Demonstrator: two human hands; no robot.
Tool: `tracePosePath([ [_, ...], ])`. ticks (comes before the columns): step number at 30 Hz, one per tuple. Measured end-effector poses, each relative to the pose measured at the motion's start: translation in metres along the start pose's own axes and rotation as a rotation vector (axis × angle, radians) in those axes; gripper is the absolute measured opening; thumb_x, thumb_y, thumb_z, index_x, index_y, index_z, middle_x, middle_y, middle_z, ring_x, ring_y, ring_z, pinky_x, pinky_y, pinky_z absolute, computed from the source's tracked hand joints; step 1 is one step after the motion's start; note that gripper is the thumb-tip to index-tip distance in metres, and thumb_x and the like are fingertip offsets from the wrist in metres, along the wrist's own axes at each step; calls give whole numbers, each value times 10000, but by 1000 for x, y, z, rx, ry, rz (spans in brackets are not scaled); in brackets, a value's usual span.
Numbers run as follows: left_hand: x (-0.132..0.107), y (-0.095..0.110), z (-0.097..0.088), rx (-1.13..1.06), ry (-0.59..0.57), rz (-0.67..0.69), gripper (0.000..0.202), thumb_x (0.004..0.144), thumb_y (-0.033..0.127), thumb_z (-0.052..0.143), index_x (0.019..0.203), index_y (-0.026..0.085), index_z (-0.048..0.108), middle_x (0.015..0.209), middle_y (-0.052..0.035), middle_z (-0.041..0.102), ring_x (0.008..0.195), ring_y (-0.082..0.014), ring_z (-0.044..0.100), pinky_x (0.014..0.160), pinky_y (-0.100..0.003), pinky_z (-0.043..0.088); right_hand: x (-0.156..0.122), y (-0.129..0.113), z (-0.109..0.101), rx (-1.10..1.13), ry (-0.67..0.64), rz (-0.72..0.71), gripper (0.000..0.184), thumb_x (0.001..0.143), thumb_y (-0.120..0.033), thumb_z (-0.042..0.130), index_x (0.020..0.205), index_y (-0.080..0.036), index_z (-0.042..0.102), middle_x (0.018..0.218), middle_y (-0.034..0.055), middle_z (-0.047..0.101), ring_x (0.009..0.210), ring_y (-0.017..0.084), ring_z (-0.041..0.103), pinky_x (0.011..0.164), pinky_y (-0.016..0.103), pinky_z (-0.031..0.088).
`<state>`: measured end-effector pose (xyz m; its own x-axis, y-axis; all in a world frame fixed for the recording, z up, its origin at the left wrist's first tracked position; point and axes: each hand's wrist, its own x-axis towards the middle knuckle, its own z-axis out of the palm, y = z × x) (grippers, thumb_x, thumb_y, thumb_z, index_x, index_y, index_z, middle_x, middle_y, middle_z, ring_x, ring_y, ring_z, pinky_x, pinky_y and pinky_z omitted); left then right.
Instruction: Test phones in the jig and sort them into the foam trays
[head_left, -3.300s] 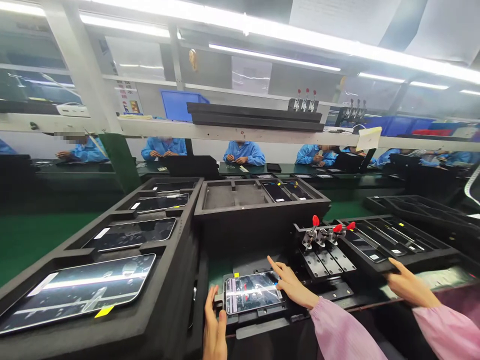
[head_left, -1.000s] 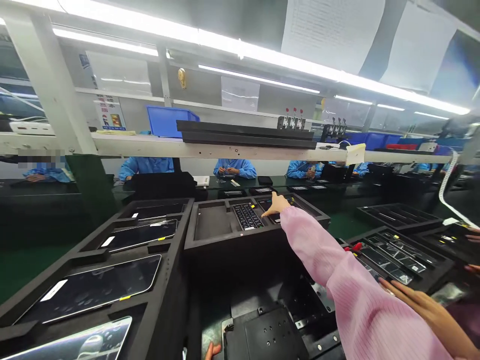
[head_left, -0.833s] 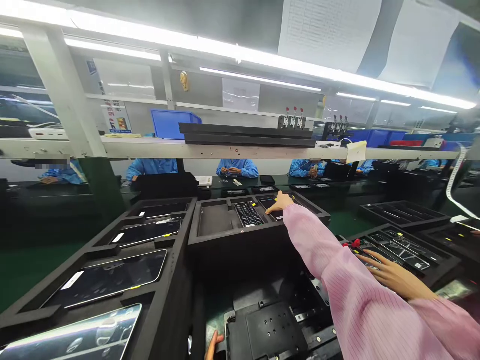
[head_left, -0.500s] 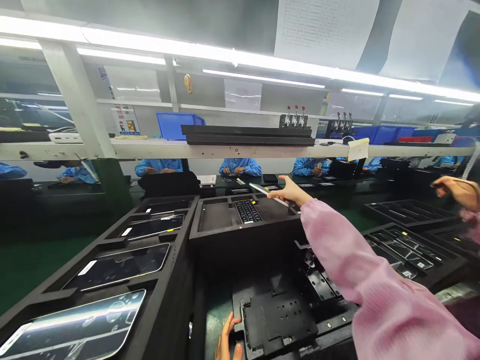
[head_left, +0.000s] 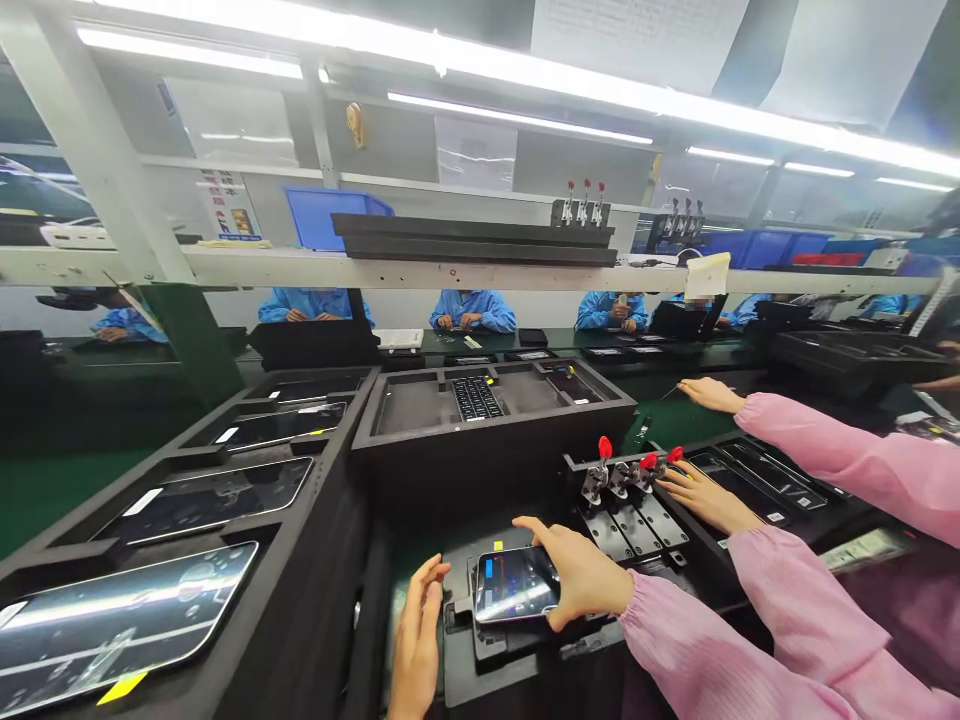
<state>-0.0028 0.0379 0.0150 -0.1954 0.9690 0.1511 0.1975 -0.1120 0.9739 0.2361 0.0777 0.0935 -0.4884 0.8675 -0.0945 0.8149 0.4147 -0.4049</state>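
My right hand (head_left: 589, 575) grips a smartphone (head_left: 517, 588) by its right end, thumb below and fingers over the top edge. Its screen faces up and is lit, with a blue patch at the left. The phone lies over a black fixture plate (head_left: 480, 690); whether it is fully seated I cannot tell. A yellow tab (head_left: 498, 546) sticks out behind it. Left of the fixture, my left hand (head_left: 418, 640) is open and empty, fingers pointing up, close to a small block at the fixture's corner.
Red-handled toggle clamps (head_left: 619, 480) stand behind the fixture, with a co-worker's hand (head_left: 709, 500) at them. That person's other hand (head_left: 712, 394) holds a thin tool. A long black tray (head_left: 315, 560) of phones runs along the left; another tray (head_left: 487, 425) sits ahead.
My right hand has brought the phone from over the front tray down to the fixture. My left hand has risen slightly. A co-worker's hands have moved in at the right.
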Motion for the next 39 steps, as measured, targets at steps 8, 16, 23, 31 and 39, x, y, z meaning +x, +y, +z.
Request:
tracePosePath([
  [8, 42, 21, 26, 255, -280, 132, 325, 846, 420, 460, 1036, 208, 617, 1055, -46, 658, 997, -212, 590, 892, -343, 443, 14, 15, -8, -5, -163, -201, 1123, 457, -294, 769, 1396, -291, 151, 1060, 40, 584, 985, 250, 546, 941, 417, 299],
  [16, 64, 15, 40, 318, -407, 220, 310, 827, 431, 484, 713, 188, 639, 724, -16, 639, 725, -188, 596, 705, -285, 461, 7, 14, -4, -182, -185, -211, 1012, 627, -334, 719, 1413, -310, 83, 1160, 108, 566, 1131, 315, 456, 941, 668, 157],
  [23, 50, 24, 43, 305, -475, 313, 314, 895, 409, 381, 743, 210, 569, 979, -36, 596, 932, -190, 568, 843, -290, 427, -10, 9, -27, 96, 66, -332, 946, 615, -394, 740, 1394, -277, 216, 1317, 80, 462, 1198, 259, 429, 995, 446, 342],
  [31, 42, 31, 34, 249, -634, 311, 317, 896, 381, 390, 696, 202, 558, 1338, -59, 399, 1116, -246, 494, 926, -346, 411, -23, 26, -89, 264, 1099, -123, 171, 832, -263, 520, 989, -220, 571, 1055, 46, 613, 1009, 178, 565, 895, 349, 454],
  [39, 43, 28, 36, 186, -673, 272, 354, 900, 430, 341, 722, 197, 540, 1317, -69, 417, 1118, -256, 488, 938, -356, 409, -6, 36, -104, 50, 938, -12, 312, 864, -333, 464, 1136, -189, 512, 987, 66, 599, 948, 190, 564, 854, 346, 469],
])
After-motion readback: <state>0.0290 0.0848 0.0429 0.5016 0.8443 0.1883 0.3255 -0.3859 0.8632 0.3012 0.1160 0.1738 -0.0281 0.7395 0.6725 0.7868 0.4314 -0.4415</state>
